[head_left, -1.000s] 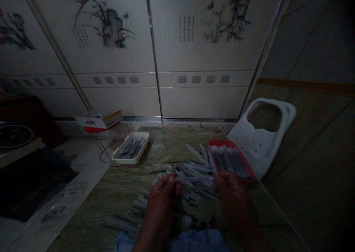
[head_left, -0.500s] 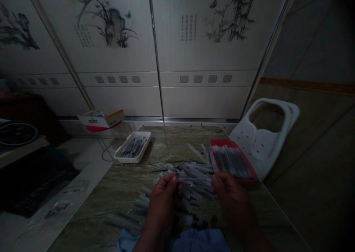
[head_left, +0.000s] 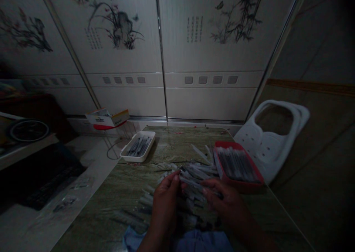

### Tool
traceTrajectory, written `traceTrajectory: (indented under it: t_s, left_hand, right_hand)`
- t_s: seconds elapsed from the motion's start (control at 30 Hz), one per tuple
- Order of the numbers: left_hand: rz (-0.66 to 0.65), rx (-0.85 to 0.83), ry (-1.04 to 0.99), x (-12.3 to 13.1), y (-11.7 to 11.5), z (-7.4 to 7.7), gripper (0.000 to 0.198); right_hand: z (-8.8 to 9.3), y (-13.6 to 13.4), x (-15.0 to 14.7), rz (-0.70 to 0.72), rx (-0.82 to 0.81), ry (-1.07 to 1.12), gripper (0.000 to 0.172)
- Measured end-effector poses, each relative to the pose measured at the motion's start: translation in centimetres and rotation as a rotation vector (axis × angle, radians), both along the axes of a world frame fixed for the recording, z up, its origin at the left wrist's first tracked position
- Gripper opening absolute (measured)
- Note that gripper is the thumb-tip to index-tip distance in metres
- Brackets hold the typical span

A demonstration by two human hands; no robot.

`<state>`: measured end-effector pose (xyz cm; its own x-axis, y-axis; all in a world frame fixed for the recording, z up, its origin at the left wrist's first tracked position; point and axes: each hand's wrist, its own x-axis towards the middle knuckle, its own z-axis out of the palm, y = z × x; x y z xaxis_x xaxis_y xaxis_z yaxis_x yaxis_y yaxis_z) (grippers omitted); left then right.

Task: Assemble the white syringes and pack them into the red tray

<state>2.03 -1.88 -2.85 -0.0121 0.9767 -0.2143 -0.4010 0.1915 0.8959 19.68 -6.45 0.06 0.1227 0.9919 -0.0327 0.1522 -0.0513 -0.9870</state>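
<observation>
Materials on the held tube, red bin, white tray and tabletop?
Held tube: probably translucent plastic; pale and slim, though dim light leaves it open.
Red bin: likely smooth molded plastic; even colour, rounded corners.
White tray: likely plastic too; uniform, rounded rim.
Tabletop: greenish streaked pattern, maybe laminate or printed cover; wood or stone possible.

Dim, underexposed; white panels (head_left: 210, 106) brightest; upper right corner near black; loose tubes (head_left: 198, 170) softly blurred
</observation>
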Motion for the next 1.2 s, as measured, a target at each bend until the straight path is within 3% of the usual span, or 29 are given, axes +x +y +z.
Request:
traceTrajectory:
  t_s: [0.4, 0.8, 1.07, 1.2]
  left_hand:
    - [0.102, -0.049, -0.065, 0.8, -0.7, 0.8, 0.048]
    - [0.111, 0.007, 0.032, 1.0, -1.3, 1.2, 0.050]
    - [0.116, 0.007, 0.047, 0.9, -1.0, 0.5, 0.051]
    - [0.137, 0.023, 0.063, 0.1, -0.3, 0.1, 0.053]
  right_hand:
    - [-0.2, -1.0, -0.8, 0.027, 0.185, -0.185, 0.029]
    - [0.5, -1.2, -0.3, 0.091, 0.113, -0.268, 0.034]
    - [0.2, -1.4, -1.5, 0.016, 0.099, -0.189, 0.035]
    - [0.2, -1.2, -1.9, 0.089, 0.083, -0.190, 0.041]
